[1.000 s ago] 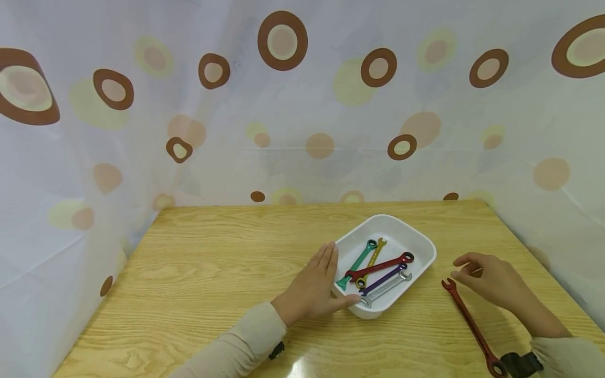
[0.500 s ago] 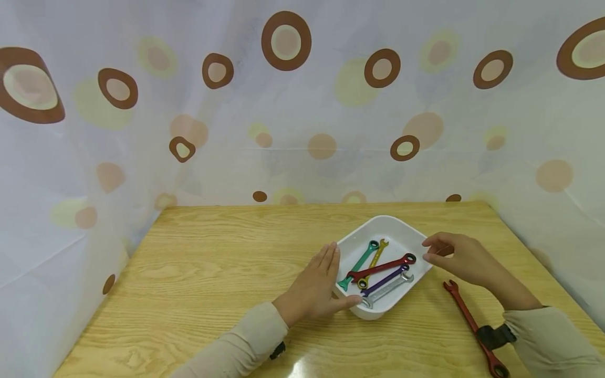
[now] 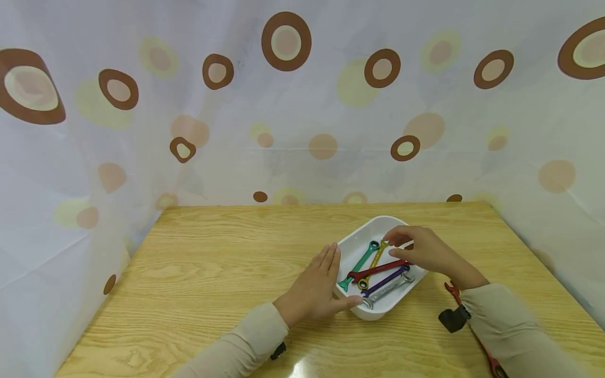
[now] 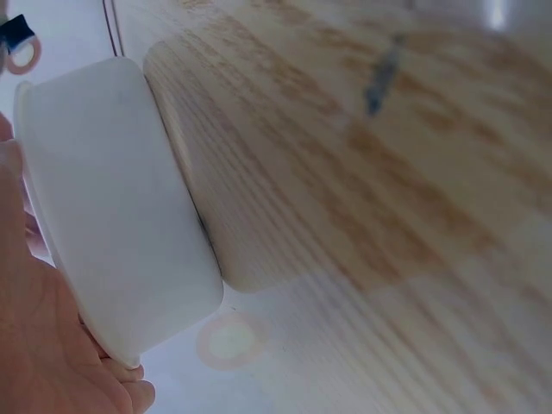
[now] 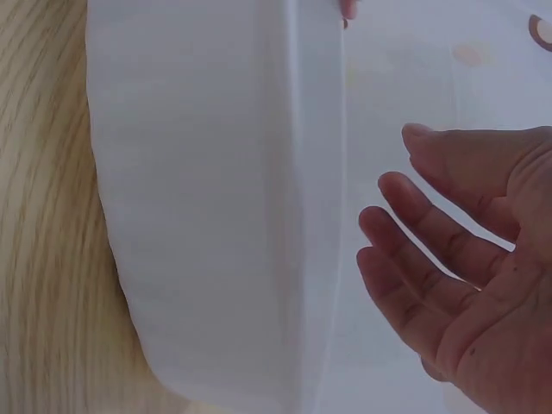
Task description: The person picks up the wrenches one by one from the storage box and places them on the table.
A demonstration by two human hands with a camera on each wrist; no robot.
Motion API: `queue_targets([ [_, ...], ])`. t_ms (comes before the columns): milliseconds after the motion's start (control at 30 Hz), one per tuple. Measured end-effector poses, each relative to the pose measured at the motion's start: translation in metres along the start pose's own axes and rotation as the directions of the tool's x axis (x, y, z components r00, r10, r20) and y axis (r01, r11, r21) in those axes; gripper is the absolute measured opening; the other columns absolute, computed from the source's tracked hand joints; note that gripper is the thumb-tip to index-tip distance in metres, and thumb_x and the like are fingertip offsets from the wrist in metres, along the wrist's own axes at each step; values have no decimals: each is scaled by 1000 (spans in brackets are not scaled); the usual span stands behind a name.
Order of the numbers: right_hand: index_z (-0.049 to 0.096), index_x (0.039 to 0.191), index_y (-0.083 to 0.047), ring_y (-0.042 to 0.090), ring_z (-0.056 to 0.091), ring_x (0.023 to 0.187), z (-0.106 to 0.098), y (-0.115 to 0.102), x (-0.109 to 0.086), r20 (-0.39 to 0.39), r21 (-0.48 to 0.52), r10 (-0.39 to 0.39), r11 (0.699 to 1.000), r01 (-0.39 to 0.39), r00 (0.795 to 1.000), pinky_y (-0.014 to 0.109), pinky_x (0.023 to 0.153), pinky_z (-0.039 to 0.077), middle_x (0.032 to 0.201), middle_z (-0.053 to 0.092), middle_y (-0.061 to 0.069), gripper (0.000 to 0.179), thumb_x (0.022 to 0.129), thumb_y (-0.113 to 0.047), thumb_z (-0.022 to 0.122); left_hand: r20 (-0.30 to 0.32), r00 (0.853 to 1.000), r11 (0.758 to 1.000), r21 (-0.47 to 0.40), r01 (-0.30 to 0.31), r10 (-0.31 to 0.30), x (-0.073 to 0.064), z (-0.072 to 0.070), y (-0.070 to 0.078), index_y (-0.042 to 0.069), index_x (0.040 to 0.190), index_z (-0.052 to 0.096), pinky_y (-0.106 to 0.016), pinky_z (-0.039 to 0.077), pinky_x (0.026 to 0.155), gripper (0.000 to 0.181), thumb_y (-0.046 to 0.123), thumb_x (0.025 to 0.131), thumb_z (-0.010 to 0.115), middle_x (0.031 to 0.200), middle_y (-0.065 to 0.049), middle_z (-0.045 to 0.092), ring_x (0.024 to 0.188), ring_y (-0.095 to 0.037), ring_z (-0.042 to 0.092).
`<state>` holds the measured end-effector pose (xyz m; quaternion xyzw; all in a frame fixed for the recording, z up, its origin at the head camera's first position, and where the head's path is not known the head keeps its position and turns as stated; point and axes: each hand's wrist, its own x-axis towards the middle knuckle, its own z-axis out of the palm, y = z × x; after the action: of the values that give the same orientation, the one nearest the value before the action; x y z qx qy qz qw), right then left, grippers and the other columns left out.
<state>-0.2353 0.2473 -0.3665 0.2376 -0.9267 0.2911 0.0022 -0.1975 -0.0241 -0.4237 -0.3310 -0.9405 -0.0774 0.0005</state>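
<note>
My left hand (image 3: 314, 286) rests with straight fingers along the near left rim of a white plastic tub (image 4: 121, 207). Inside the tub lie several combination wrenches: a green wrench (image 3: 361, 264), a yellow wrench (image 3: 376, 257), a red wrench (image 3: 378, 270), a purple wrench (image 3: 385, 281) and a silver wrench (image 3: 389, 289). Over the tub's right side hovers my right hand (image 3: 423, 252), thumb and fingers apart with nothing between them, near the red wrench's ring end. The right wrist view shows the right-hand fingers (image 5: 414, 285) loosely bent above the rim.
Another red wrench (image 3: 493, 365) lies on the wooden table (image 3: 212, 262) to the right of the tub, partly hidden under the right sleeve (image 3: 510, 320). A patterned curtain (image 3: 293, 105) hangs around the back and sides of the table.
My right hand has moved left, from beside the loose red wrench on the table, across the rim and over the tub. The left hand and the wrenches have stayed put.
</note>
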Motion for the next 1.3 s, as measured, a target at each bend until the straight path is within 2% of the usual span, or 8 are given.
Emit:
queue_targets([
  [233, 67, 108, -3, 36, 63, 100, 26, 1, 19, 23, 32, -49, 998, 48, 999, 50, 83, 53, 105, 68, 14, 22, 86, -5, 70, -11, 1000, 1000, 1, -3, 3, -1, -1, -1, -4, 151, 7, -40, 17, 117, 106, 78, 87, 27, 159, -19, 4, 147, -32, 4],
  [400, 66, 113, -2, 36, 61, 104, 40, 8, 32, 86, 69, -87, 994, 82, 992, 53, 88, 49, 111, 67, 15, 28, 85, -5, 70, -23, 1000, 1000, 2, -10, 10, 0, -1, -1, -4, 151, 7, -39, 14, 118, 106, 79, 87, 26, 159, -20, 4, 147, -31, 1],
  [667, 66, 113, -3, 34, 61, 104, 63, 22, 49, 183, 132, -145, 984, 122, 972, 47, 83, 52, 113, 67, 14, 27, 87, -6, 69, -14, 1000, 1000, 6, -20, 20, -1, -1, -1, -4, 151, 7, -39, 14, 118, 105, 77, 88, 29, 159, -21, 5, 147, -30, 1],
  [967, 69, 105, -2, 27, 62, 100, 74, 28, 51, 200, 72, -123, 991, 110, 972, 43, 85, 52, 106, 69, 9, 23, 83, -3, 71, -11, 1000, 1000, 0, -24, 24, 0, -1, 0, -4, 151, 7, -38, 12, 118, 104, 76, 88, 29, 159, -21, 4, 147, -31, 2],
  [1300, 69, 99, -4, 26, 63, 95, 78, 28, 52, 190, -4, -177, 983, 181, 966, 41, 83, 52, 99, 66, 7, 19, 81, -5, 74, -17, 999, 1000, 16, -27, 27, 0, 2, -1, -5, 151, 6, -37, 12, 118, 104, 76, 89, 27, 158, -22, 3, 147, -31, 1],
])
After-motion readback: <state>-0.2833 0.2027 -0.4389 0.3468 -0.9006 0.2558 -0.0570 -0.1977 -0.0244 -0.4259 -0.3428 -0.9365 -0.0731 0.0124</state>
